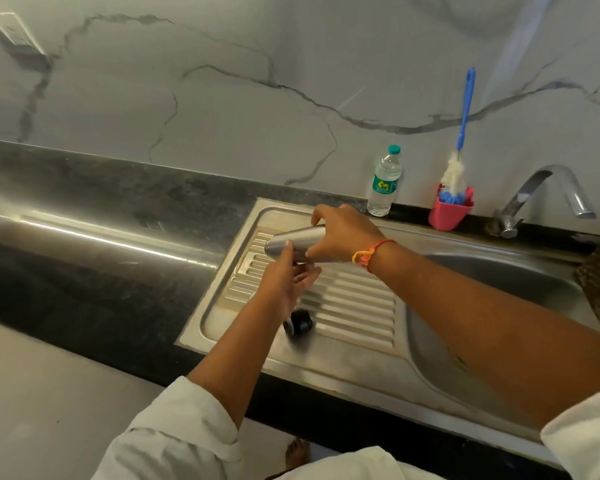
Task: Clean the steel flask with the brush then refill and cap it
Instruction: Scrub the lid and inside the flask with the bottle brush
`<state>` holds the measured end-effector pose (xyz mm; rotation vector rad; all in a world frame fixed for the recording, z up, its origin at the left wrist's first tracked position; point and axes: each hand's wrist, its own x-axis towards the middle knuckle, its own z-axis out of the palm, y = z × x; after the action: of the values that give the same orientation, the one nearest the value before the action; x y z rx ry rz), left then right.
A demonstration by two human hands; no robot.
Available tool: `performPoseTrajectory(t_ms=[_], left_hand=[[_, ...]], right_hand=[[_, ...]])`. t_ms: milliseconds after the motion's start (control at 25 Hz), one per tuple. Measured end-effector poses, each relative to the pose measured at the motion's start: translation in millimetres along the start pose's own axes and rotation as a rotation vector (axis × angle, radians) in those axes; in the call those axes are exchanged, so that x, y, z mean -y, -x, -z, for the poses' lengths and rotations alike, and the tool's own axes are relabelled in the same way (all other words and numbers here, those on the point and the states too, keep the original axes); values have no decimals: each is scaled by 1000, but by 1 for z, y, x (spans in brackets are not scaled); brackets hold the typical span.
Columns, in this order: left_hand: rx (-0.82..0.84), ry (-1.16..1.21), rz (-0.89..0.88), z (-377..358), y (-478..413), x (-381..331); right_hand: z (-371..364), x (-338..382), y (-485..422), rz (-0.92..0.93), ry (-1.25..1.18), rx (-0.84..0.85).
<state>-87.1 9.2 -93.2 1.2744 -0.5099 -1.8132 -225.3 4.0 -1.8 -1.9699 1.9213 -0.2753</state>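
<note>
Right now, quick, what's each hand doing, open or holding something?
Left hand: open, thumb touching the steel flask near its narrow end.
Right hand: gripping the flask's body.

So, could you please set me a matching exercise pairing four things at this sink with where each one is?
1 steel flask
2 black cap
3 brush
4 water bottle

A standing in the pink cup
B held sideways in the right hand
C upright by the wall
D lying on the drainboard

Pairs: 1-B, 2-D, 3-A, 4-C.
</note>
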Motion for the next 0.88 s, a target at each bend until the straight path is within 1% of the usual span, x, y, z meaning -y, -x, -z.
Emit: performPoseTrajectory(t_ms=[160,240,280,400,520,680,880], left_hand=[[-158,-602,-250,48,-33,-25],[-175,-818,-378,62,-40,-36],[-153,-870,-424,66,-43,-41],[-30,-891,-496,73,-48,-54],[52,-931,-543,77,-57,-59],[62,-918,-567,81,-71,-60],[104,-904,-553,83,-84,-56]], right_hand=[[-21,29,-33,56,-35,-143],[-29,41,-44,76,-15,-182],[-32,47,-48,81,-7,-191],[-39,61,-59,94,-6,-212],[-39,69,-67,92,-15,-228],[-37,70,-75,95,-49,-247],[-43,66,-84,88,-67,-244]])
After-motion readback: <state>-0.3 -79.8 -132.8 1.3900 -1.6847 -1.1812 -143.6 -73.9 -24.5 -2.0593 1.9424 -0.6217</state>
